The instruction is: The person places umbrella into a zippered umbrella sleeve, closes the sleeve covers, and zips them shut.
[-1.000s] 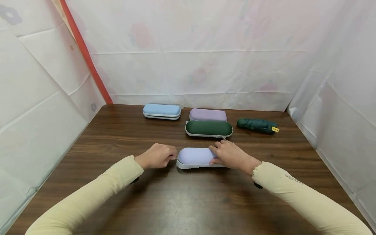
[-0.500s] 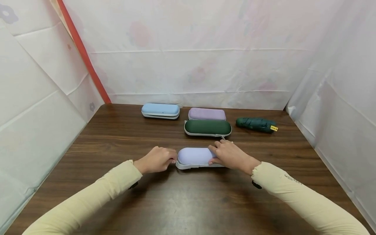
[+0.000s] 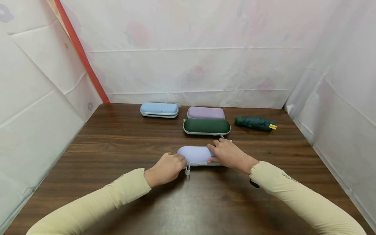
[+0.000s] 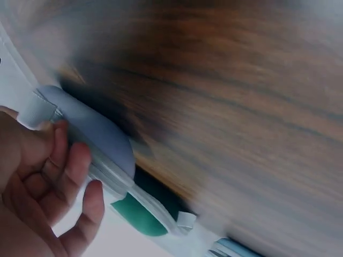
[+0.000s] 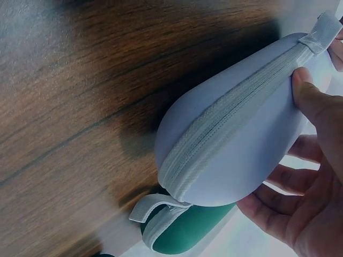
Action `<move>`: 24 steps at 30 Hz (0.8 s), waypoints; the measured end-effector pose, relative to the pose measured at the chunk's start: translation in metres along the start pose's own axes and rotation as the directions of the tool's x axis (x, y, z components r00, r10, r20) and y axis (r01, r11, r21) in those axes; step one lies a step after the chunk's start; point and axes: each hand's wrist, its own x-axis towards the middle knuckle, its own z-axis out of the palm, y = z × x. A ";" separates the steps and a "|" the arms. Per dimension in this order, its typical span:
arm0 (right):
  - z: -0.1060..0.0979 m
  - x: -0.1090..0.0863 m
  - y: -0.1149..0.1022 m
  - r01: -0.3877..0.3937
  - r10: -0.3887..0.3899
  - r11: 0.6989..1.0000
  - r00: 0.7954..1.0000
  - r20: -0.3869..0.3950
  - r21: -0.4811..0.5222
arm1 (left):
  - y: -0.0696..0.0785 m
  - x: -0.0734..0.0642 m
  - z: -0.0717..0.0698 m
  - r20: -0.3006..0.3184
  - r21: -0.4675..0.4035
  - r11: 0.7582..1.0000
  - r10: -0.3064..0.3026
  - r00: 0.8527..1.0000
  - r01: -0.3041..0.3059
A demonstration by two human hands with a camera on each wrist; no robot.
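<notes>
A lavender zippered hard case lies on the dark wood table, long side toward me. My right hand grips its right part from above, thumb on the front side and fingers over the far side. At the left front corner, my left hand pinches at the grey zipper pull, whose loop sticks out toward me beside the fingers. In the left wrist view the thumb and index finger meet at the base of this pull. The zip seam beside the right thumb looks closed in the right wrist view.
Behind the lavender case lies a dark green case, with a purple case just behind that. A light blue case sits at the back left, its seam partly gaping. A folded green umbrella with a yellow tag lies right.
My left hand has moved from the case's left end round to its left front corner. The grey pull now shows at the front. My right hand keeps its grip in place.
</notes>
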 end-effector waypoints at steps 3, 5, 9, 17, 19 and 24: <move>0.001 -0.002 0.002 -0.006 0.006 1.000 1.000 -0.004 0.001 | 0.000 0.003 0.000 0.004 0.045 0.999 0.011 1.000 -0.011; 0.002 -0.005 0.005 -0.013 0.013 1.000 1.000 0.004 0.007 | -0.004 0.004 0.000 0.007 0.042 0.999 0.001 1.000 -0.001; 0.004 -0.016 0.014 -0.048 0.042 0.994 0.997 0.065 0.098 | -0.017 0.002 0.003 0.016 -0.032 0.995 -0.099 0.995 0.099; 0.004 -0.048 0.032 -0.198 0.147 0.915 0.975 0.167 0.351 | -0.031 -0.002 0.011 0.215 -0.419 0.844 -0.267 0.939 0.335; 0.004 -0.054 0.035 -0.217 0.165 0.898 0.973 0.163 0.383 | -0.031 -0.001 0.011 0.256 -0.484 0.798 -0.265 0.930 0.361; 0.010 -0.061 0.040 -0.206 0.171 0.863 0.978 0.117 0.462 | -0.032 0.002 0.012 0.289 -0.538 0.745 -0.277 0.917 0.394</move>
